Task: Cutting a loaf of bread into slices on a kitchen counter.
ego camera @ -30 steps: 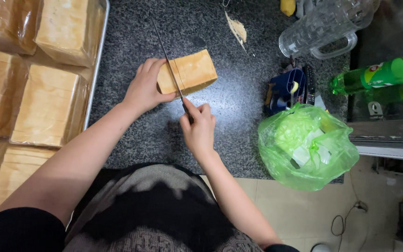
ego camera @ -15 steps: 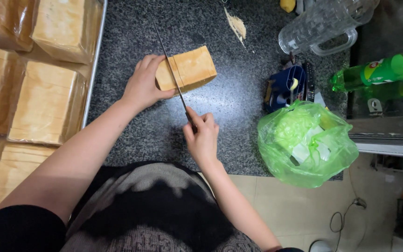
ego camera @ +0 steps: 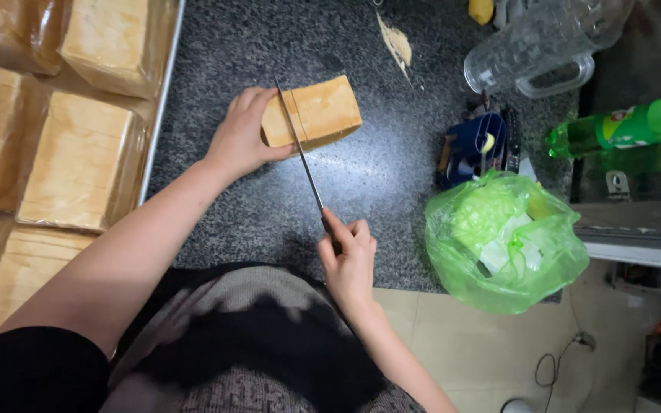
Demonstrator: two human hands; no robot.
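Down on the dark speckled counter, the left hand is curled over the near end of a block of sliced bread, fingers wrapped against its side, while the right hand is closed around the handle of a long knife whose blade lies across the loaf just beside the left fingertips. At the left, a metal tray holds wrapped loaves packed close together; at least five show, some cut off by the edge. A green plastic bag sits at the counter's near right edge with pale scraps inside, though what they are cannot be told. One clear plastic jug lies tipped on its side, one green bottle lies beside it, and a small blue holder stands between jug and bag with small items in it.
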